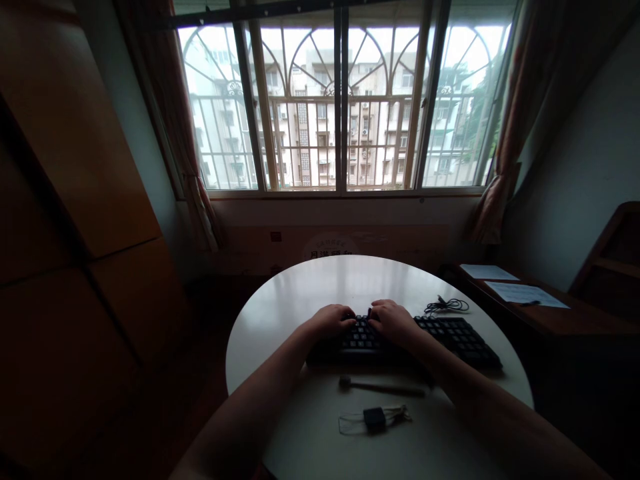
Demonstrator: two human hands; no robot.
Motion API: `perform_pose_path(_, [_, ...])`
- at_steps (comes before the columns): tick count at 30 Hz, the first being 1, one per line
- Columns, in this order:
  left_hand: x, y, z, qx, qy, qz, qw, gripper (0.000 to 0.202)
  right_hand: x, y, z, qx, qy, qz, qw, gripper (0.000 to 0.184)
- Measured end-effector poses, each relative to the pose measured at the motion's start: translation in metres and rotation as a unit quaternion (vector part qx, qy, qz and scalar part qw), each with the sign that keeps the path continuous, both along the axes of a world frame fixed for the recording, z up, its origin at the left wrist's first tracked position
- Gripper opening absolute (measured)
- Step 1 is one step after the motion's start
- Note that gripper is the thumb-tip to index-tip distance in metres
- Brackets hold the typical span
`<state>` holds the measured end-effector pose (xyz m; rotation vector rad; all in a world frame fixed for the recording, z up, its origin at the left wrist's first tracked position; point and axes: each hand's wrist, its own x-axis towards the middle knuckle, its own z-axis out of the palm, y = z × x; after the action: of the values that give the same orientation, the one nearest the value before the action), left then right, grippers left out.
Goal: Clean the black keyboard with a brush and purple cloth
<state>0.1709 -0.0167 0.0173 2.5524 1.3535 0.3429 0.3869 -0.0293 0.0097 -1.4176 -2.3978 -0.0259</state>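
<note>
A black keyboard (pixel 363 340) lies on a white round table, partly covered by my hands and right forearm. My left hand (pixel 333 320) rests over its back left part, fingers curled and thumb close to the keys; what they hold, if anything, is hidden. Beside it, my right hand (pixel 393 321) bends over the keys, with a small dark piece at its thumb and fingertips that I cannot make out. Nearer to me lies a small brush (pixel 383 387) with a slim handle. In front of that is a wire keycap puller (pixel 375 418) with a black grip and thin wire loops.
A coiled black cable (pixel 447 305) sits behind the keyboard's right part. The white round table (pixel 280 300) has a curved edge. To the right, papers (pixel 525 293) and a dark pen lie on a brown wooden table (pixel 595 317). A barred window (pixel 340 133) is ahead.
</note>
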Motion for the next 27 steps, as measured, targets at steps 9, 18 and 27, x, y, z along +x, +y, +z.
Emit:
perform_pose_path(9, [-0.001,-0.003,0.002,-0.009,-0.004,0.004,1.000,0.034,0.011,0.012,-0.004,-0.078,0.079,0.059,0.992,0.014])
perform_pose_path(18, [-0.002,0.000,-0.001,-0.008,-0.007,0.000,1.000,0.035,0.006,0.014,-0.008,-0.117,0.132,0.001,0.984,0.017])
perform_pose_path(27, [-0.004,0.002,-0.003,-0.003,-0.007,-0.004,1.000,0.035,-0.005,0.003,-0.006,-0.049,0.072,-0.051,0.995,0.017])
